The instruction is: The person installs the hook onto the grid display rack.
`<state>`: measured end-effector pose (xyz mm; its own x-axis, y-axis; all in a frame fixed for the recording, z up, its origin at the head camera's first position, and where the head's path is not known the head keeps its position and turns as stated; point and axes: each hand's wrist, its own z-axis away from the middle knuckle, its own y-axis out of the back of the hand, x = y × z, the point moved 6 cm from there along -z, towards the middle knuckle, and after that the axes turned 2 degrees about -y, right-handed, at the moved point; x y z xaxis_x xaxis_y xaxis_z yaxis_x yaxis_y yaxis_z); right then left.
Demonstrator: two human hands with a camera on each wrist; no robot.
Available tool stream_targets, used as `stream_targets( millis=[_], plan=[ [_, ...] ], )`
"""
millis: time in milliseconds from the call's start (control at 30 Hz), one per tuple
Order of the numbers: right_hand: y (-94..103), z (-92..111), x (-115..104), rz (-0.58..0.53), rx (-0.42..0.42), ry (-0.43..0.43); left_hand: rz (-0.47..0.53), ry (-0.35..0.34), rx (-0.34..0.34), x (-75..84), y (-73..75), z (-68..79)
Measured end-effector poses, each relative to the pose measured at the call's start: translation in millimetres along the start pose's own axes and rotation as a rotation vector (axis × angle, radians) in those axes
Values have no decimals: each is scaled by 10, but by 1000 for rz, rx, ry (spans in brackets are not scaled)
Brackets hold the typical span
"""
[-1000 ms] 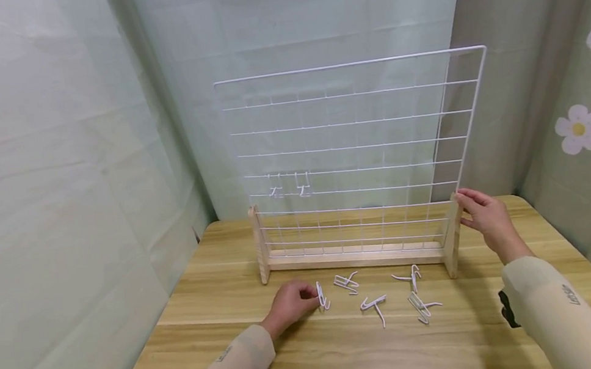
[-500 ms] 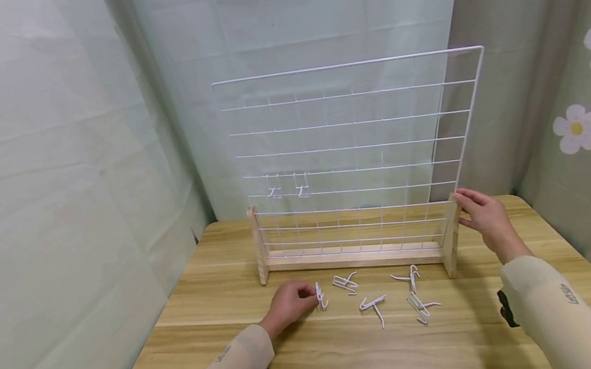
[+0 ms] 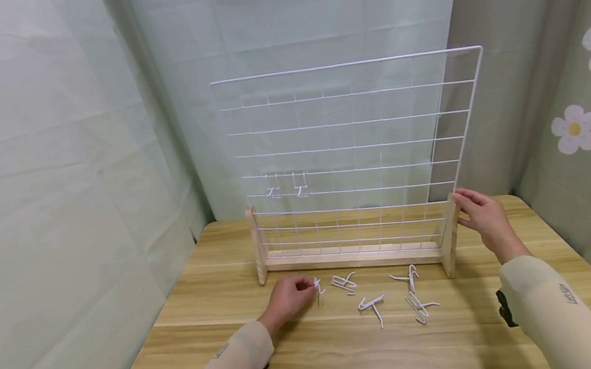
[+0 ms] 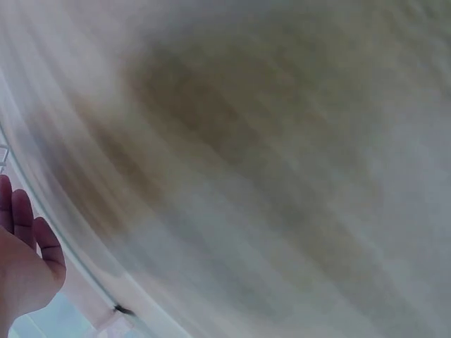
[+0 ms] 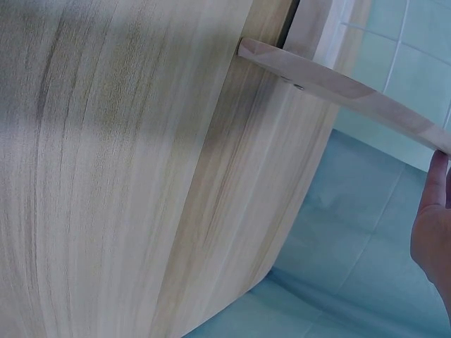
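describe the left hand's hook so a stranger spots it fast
On the wooden table stands a white wire grid in a wooden base. In front of the base, near its left end, the left hand pinches a white wire hook. It is the leftmost hook off the grid and the only one held.

The table [image 3: 361, 361] has a wood-grain top with rounded far corners. The rack [image 3: 354, 258] stands on it on two wooden feet [image 3: 449, 239]. Four white hooks lie on the near side of the rack: left hook [image 3: 344, 284], near the rack; middle hook [image 3: 372, 303], farther out; rear right hook [image 3: 411, 279]; front right hook [image 3: 418, 306], just beside the rear one.
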<state>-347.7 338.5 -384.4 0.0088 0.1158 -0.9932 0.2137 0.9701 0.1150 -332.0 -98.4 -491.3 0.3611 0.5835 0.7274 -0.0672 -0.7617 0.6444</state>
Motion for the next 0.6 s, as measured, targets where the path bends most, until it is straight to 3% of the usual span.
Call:
stream_targets(
  millis=[600],
  plan=[
    [4, 0, 4, 9, 6, -8, 21, -5, 117, 55, 177, -158]
  ],
)
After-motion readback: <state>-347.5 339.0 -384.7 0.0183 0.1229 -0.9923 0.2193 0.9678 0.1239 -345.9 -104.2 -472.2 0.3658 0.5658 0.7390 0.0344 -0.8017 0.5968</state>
